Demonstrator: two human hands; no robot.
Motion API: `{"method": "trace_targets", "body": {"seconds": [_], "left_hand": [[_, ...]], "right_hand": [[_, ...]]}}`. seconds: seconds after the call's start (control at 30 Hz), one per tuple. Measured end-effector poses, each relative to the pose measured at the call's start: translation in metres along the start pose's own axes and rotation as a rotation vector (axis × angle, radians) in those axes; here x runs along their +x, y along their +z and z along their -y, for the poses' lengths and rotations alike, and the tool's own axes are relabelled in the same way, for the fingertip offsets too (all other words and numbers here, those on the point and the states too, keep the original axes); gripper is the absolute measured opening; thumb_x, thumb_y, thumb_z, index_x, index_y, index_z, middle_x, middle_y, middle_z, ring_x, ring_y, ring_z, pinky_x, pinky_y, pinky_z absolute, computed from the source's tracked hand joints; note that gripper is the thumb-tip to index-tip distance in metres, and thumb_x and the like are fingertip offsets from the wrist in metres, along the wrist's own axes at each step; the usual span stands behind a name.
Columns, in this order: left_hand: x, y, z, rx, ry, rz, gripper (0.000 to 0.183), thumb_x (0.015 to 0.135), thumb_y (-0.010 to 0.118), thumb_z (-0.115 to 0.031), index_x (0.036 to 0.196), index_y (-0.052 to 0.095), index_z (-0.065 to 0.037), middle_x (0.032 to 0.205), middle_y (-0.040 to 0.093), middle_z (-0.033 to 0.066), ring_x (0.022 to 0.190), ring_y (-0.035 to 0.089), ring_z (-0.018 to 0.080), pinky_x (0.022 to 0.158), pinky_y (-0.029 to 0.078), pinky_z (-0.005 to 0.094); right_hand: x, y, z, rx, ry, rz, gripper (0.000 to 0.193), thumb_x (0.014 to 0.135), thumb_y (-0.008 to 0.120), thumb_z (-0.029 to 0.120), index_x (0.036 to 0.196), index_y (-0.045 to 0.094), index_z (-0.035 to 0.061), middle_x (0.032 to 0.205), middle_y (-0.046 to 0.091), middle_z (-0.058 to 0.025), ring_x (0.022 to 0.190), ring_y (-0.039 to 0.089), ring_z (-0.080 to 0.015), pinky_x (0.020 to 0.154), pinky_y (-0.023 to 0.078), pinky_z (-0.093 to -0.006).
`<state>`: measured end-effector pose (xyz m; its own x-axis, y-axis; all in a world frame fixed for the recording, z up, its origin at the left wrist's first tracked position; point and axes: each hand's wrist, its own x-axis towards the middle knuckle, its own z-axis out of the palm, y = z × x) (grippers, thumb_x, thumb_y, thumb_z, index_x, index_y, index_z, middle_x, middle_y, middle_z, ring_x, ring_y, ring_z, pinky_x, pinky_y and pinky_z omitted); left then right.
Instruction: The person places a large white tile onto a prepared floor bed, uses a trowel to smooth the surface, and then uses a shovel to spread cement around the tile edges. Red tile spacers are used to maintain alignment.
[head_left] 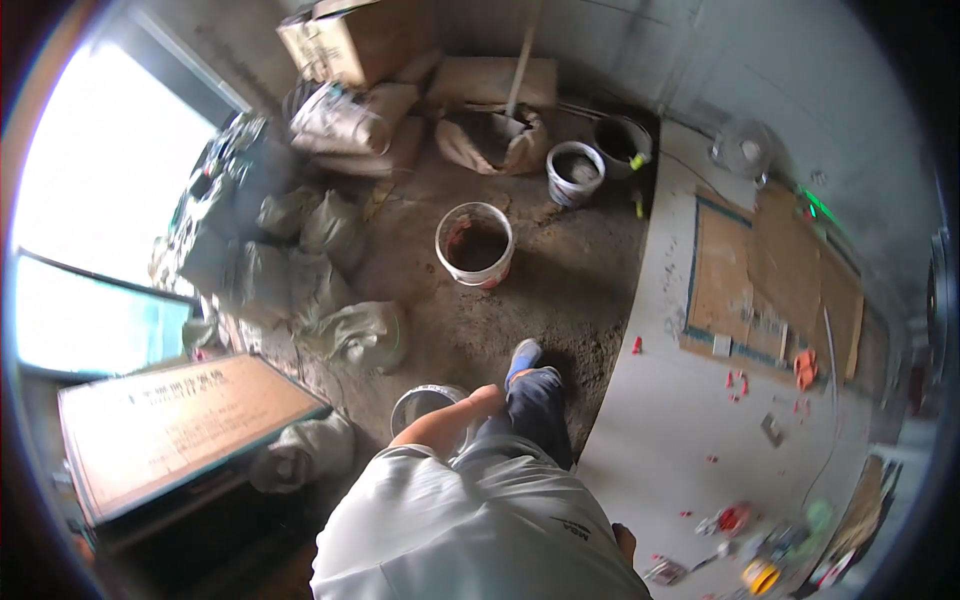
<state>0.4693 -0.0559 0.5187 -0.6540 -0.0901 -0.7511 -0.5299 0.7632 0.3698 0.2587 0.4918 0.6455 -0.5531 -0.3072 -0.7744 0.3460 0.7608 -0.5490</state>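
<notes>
Rough, dirt-strewn brown floor (570, 290) surrounds a white round bucket with a red-stained inside (470, 277); nearer, a pale grey round bucket (420, 398) sits partly behind the left forearm (435, 424). Left hand (487, 400) is beside the dark-trousered leg (540, 408), right hand (624, 543) mostly hidden; I cannot tell either's finger state.

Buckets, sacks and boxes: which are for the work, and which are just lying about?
Probably for the work:
- bucket by the left hand
- white bucket farther ahead

Seem just lying about:
- pale sacks
- cardboard box
- small red pieces
</notes>
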Motion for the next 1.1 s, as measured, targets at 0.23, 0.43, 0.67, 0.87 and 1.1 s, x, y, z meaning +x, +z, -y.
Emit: {"method": "trace_targets", "body": {"seconds": [0.23,0.43,0.67,0.87,1.1], "left_hand": [[-0.008,0.017,0.015,-0.365,-0.329,-0.182,0.021,0.084,0.061,-0.025,0.09,0.075,-0.011,0.091,0.072,0.0116,0.084,0.069,0.027,0.073,0.055,0.0389],[-0.054,0.015,0.073,-0.19,-0.135,-0.308,0.02,0.08,0.061,-0.022,0.084,0.073,-0.007,0.087,0.071,0.0137,0.083,0.068,0.0317,0.074,0.055,0.0408],[-0.142,-0.087,0.101,-1.164,-0.625,-0.6,0.032,0.072,0.061,-0.015,0.1,0.073,-0.007,0.101,0.072,0.0123,0.098,0.067,0.0312,0.084,0.055,0.0393],[-0.176,-0.018,0.056,-1.559,-0.957,-1.138,0.046,0.071,0.061,-0.019,0.113,0.069,-0.005,0.11,0.069,0.0199,0.102,0.066,0.0331,0.087,0.053,0.0382],[-0.113,0.092,-0.115,-2.047,-1.721,-0.975,0.019,0.08,0.059,-0.018,0.073,0.075,-0.009,0.073,0.072,0.0114,0.064,0.07,0.0229,0.064,0.057,0.037]], "right_hand": [[0.107,-0.067,0.062,-0.994,-0.64,0.159,0.013,0.082,0.067,0.014,0.092,0.064,0.0079,0.084,0.065,-0.0041,0.08,0.066,-0.018,0.069,0.051,-0.0387],[0.184,-0.023,0.259,-0.346,0.066,0.171,0.011,0.082,0.065,0.014,0.091,0.065,0.007,0.084,0.065,-0.0051,0.08,0.066,-0.0193,0.07,0.052,-0.0384],[0.26,0.08,0.452,-0.442,-0.02,0.282,0.01,0.084,0.063,0.013,0.09,0.065,0.0058,0.084,0.065,-0.0061,0.081,0.066,-0.0207,0.07,0.052,-0.0381],[0.324,0.198,0.559,-0.701,-0.089,0.518,0.01,0.084,0.062,0.013,0.089,0.065,0.0049,0.084,0.066,-0.007,0.081,0.066,-0.0219,0.071,0.052,-0.0377],[0.391,0.3,0.67,-0.995,-0.137,0.728,0.011,0.086,0.06,0.012,0.088,0.065,0.0037,0.084,0.066,-0.0081,0.082,0.066,-0.0234,0.072,0.053,-0.0374]]}}
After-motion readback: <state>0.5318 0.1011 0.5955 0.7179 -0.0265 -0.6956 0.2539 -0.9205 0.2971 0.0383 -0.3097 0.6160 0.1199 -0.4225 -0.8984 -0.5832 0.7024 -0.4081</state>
